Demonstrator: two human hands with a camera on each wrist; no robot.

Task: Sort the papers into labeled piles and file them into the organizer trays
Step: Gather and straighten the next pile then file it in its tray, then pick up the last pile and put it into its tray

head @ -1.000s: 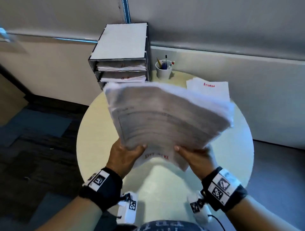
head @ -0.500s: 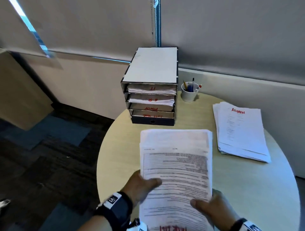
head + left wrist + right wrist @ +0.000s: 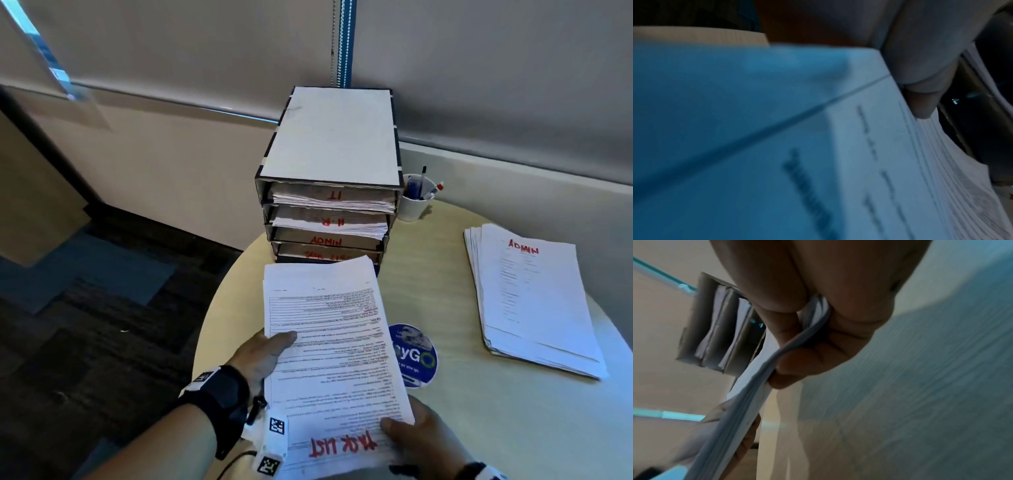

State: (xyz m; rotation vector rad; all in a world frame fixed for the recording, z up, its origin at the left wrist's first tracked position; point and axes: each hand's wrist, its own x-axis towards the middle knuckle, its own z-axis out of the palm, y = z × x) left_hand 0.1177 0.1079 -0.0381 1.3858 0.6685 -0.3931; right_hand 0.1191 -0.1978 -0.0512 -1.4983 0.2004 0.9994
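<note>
Left hand point(image 3: 260, 356) grips the left edge of the thick white paper stack headed "TASK LIST" in red point(image 3: 332, 349), thumb on top. Stack is held above the round pale wooden table point(image 3: 445, 428), its far edge at the dark four-tier organizer's point(image 3: 329, 205) lowest tray. Right hand point(image 3: 421, 442) pinches the near corner.

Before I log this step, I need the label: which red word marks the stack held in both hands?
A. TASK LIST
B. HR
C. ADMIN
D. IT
A: the stack held by the left hand and right hand reads TASK LIST in red at its near edge.
</note>
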